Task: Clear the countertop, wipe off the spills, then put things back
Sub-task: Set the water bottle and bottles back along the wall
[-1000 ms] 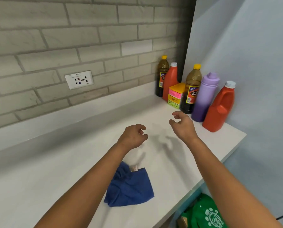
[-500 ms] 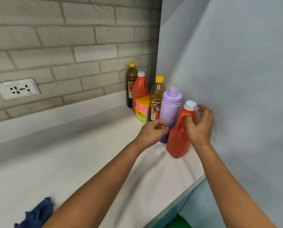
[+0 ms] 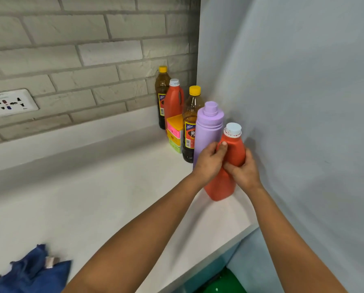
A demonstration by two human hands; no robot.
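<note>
Near red bottle (image 3: pixel 223 182): white-capped, at the countertop (image 3: pixel 92 197) corner beside the blue wall (image 3: pixel 303 102), gripped by left hand (image 3: pixel 209 162) and right hand (image 3: pixel 245 171). Purple bottle (image 3: pixel 207 130) just behind it. Blue cloth (image 3: pixel 33 273) well apart, leftward.

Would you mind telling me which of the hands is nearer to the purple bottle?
Left. The left hand grips the near red jug right in front of the purple bottle; the right hand grips the jug's far side, away from it.
</note>
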